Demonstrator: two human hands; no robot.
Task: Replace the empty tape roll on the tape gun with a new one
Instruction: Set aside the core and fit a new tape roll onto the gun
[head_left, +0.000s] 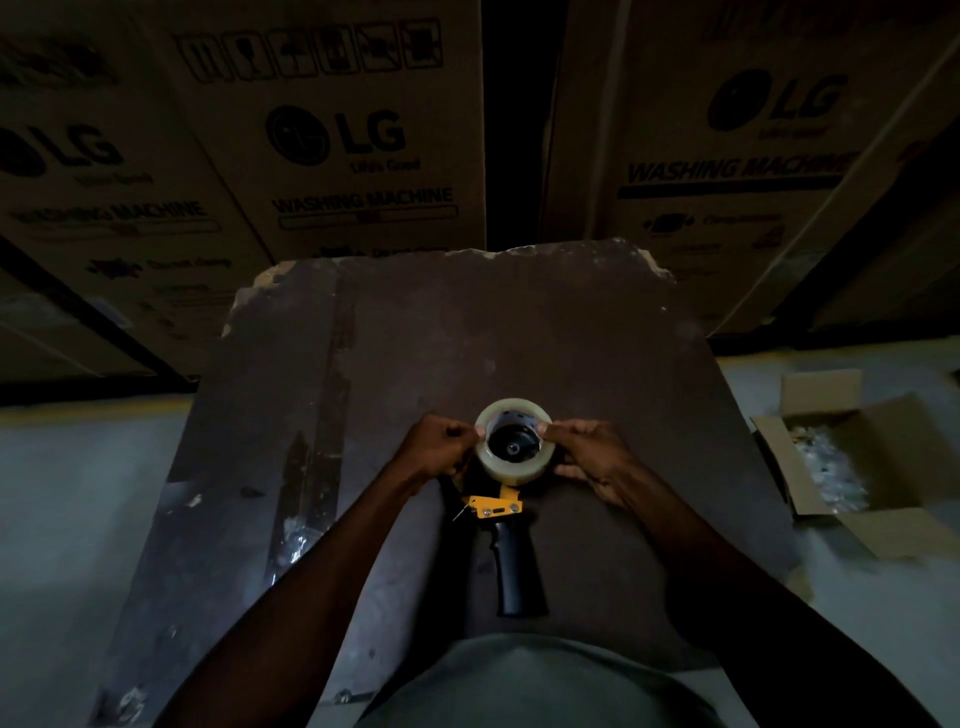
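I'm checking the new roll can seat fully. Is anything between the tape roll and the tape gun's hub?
Nothing visible does. The tape roll already sits around the black hub of the tape gun, with the left hand and right hand gripping its sides.

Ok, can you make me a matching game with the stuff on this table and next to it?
Things:
1. tape roll
2. tape gun handle
3. yellow bracket
4. small open box

Places:
A. on the floor, right of the table
B. pointing toward the person
C. between both hands
D. between roll and handle

Pairs: 1-C, 2-B, 3-D, 4-A
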